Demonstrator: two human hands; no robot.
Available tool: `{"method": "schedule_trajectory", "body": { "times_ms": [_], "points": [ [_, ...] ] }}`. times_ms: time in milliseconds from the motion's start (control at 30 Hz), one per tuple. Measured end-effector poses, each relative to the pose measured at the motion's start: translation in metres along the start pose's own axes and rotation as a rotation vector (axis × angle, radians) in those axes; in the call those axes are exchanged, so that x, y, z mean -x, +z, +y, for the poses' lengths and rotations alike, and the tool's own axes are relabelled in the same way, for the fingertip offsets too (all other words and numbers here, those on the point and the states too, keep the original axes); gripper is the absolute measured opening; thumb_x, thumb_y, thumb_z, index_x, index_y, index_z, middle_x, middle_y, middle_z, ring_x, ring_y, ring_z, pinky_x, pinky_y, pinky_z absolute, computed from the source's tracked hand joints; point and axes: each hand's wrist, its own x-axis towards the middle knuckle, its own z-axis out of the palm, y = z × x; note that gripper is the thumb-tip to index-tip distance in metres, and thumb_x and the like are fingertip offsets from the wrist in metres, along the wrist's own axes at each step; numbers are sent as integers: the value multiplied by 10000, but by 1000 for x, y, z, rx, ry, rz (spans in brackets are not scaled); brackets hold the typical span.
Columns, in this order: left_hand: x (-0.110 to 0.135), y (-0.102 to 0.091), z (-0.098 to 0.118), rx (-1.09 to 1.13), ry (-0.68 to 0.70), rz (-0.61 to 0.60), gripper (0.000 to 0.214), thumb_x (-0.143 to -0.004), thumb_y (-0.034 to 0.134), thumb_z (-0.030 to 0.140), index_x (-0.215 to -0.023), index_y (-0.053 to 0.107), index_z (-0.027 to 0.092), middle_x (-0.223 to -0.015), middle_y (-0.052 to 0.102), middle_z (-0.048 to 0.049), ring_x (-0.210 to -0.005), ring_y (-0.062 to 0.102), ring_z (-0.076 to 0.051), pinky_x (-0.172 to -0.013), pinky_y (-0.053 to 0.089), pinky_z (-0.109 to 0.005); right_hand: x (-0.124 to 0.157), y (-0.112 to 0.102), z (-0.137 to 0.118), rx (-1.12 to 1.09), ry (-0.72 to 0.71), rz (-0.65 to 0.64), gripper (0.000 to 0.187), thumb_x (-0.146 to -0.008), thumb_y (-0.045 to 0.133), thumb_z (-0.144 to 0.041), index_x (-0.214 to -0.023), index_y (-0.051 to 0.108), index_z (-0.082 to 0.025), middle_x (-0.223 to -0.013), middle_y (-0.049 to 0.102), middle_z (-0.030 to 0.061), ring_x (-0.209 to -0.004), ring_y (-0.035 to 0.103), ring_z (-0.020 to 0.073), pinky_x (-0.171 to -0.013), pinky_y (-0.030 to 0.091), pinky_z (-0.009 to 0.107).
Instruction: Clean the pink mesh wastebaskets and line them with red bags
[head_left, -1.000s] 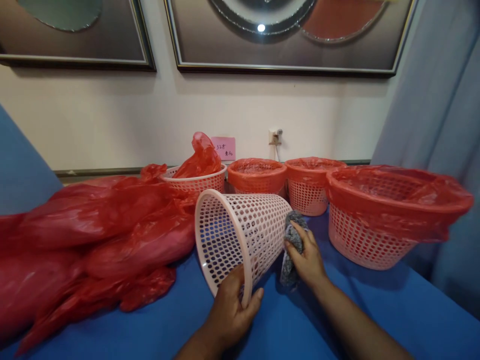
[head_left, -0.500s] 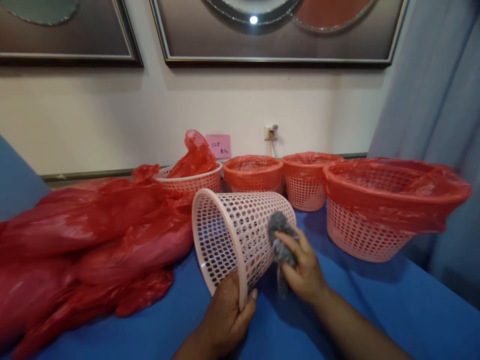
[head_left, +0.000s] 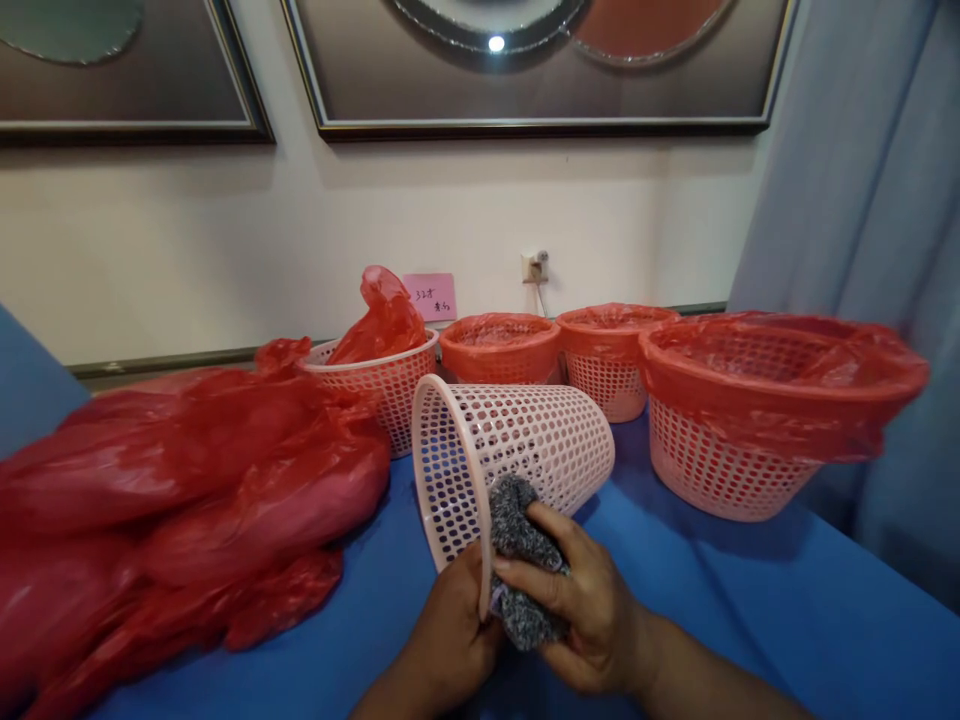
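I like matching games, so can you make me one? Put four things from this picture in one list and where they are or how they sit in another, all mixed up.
Things:
1. grey cloth
2. bare basket
3. pink note
4. red bag pile

Places or states:
A. stuck on the wall
B. lying on its side
C. held in the right hand
D. heaped on the left of the blue table

Pairs: 1-C, 2-B, 3-A, 4-D.

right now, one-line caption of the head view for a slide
Left hand grips the rim of a tipped pink mesh basket while the right hand presses a grey cloth against it.
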Motion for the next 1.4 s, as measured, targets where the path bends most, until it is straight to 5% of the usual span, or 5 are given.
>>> {"method": "schedule_trajectory", "body": {
  "times_ms": [233, 533, 867, 1133, 1400],
  "points": [
    [6, -2, -7, 214, -62, 204, 458, -959, 632, 521, -1288, 731, 218, -1247, 760, -121, -1138, 715, -327, -1036, 570, -451, -4, -2, 11, -10, -8, -30, 746, -699, 582, -155, -1439, 565, -253, -1574, 371, 115, -1325, 575, 299, -1054, 558, 447],
    [7, -1, -16, 147, -197, 227, 434, -947, 642, 396, -1315, 734, 185, -1355, 719, -139, -1298, 641, -341, -1175, 453, -500, 4, -26, 91, 165, 903, 369, 523, -878, 614, -390, -1374, 639, -228, -1280, 622, 127, -1196, 658, 319, -1115, 495, 567],
    [3, 1, -16, 148, -99, 180, 355, -911, 652, 371, -1190, 786, 197, -1211, 780, -113, -1220, 680, -341, -1099, 527, -488, 2, 7, 15, 23, 26, -36, 709, -792, 646, -227, -1488, 529, -284, -1599, 376, 120, -1378, 542, 318, -1071, 549, 466],
    [0, 3, -22, 19, -89, 144, 503, -874, 552, 164, -1349, 705, 223, -1397, 695, -99, -1324, 619, -316, -1195, 425, -534, 7, -24, 104, 174, 984, 388, 515, -871, 588, -359, -1354, 660, -197, -1277, 644, 155, -1218, 652, 344, -1117, 485, 594],
    [-3, 9, -16, 59, -76, 79, 372, -896, 595, 165, -1228, 751, 230, -1267, 753, -93, -1181, 689, -284, -1077, 536, -419, -5, -4, 14, 44, 87, 22, 750, -757, 573, -208, -1502, 502, -254, -1583, 396, 138, -1393, 517, 343, -1097, 508, 539]
  ]
}}
